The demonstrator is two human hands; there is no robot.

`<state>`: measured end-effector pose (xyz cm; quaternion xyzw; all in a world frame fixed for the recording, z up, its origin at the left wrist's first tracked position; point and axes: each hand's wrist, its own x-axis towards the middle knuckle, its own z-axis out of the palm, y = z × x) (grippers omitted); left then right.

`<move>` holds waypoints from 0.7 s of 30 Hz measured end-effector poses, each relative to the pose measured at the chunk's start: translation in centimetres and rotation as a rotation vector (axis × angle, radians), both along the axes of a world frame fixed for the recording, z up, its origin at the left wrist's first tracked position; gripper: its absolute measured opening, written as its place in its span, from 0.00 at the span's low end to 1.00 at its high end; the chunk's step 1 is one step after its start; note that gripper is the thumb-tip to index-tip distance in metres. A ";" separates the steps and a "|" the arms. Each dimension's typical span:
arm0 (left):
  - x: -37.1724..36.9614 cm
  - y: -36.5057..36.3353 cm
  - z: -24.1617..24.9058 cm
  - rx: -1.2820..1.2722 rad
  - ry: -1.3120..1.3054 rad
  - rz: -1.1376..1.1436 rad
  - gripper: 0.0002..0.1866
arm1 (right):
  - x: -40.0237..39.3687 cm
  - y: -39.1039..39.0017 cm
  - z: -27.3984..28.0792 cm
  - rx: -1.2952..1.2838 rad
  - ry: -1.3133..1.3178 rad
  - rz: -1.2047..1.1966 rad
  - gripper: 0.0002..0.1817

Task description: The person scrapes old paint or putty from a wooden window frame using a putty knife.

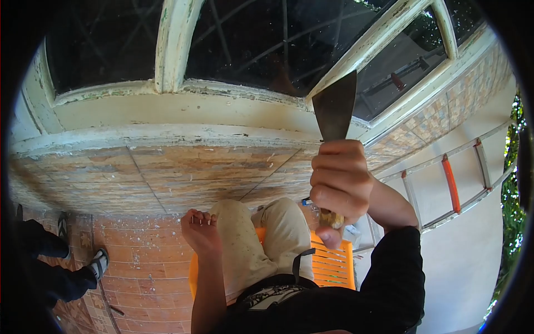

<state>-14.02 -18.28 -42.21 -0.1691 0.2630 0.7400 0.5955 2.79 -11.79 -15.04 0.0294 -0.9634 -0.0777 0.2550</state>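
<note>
We clamp the scraper (pixel 331 218) in the right hand (pixel 340 178), blade (pixel 336 106) up near the frame (pixel 222 114). Our left hand (pixel 201 229) is half open by a knee (pixel 227 212). Flakes (pixel 157 224) dot the floor (pixel 167 270): we judge some paint (pixel 173 44) off, patches left.

Matt, dark metal on the scraper (pixel 336 106); rough, wood-like surface on its handle (pixel 332 218). Flaking, chipped paint on the frame (pixel 122 114), smooth, glossy glass (pixel 245 50) within. Stone-patterned tile on the wall (pixel 183 172), smoother reddish tile on the floor (pixel 139 273). Orange plastic for the chair (pixel 349 267), dull metal for the ladder (pixel 482 164), matt cloth for trousers (pixel 242 245) and shirt (pixel 392 273).
</note>
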 end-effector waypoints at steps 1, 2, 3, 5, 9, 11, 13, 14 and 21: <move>0.0 0.2 -0.1 0.002 0.000 0.001 0.06 | 0.2 -0.2 0.1 0.008 -0.003 -0.011 0.22; 0.0 0.1 -0.1 -0.003 0.005 0.006 0.06 | 0.2 -0.1 0.2 0.005 -0.003 -0.012 0.22; 0.0 0.0 -0.1 -0.009 0.009 0.011 0.06 | 0.1 -0.1 0.3 -0.001 0.005 -0.004 0.22; 0.1 0.1 0.6 -0.041 0.012 0.017 0.06 | 0.1 -0.1 0.5 -0.010 0.017 0.002 0.22; 0.0 0.1 0.5 -0.049 0.018 0.018 0.05 | -0.1 -0.2 0.9 -0.001 0.024 0.003 0.23; 0.1 0.1 0.7 -0.058 0.012 0.022 0.05 | -0.2 -0.1 1.1 0.008 0.027 0.003 0.24; 0.1 0.2 0.7 -0.068 0.009 0.023 0.05 | -0.1 0.0 1.4 0.038 0.011 0.016 0.24; 0.0 0.2 0.5 -0.062 0.007 0.029 0.05 | 0.0 0.0 1.6 0.036 0.012 0.015 0.24; 0.1 0.2 0.9 -0.079 0.009 0.036 0.05 | 0.1 -0.7 3.0 0.082 -0.005 -0.021 0.26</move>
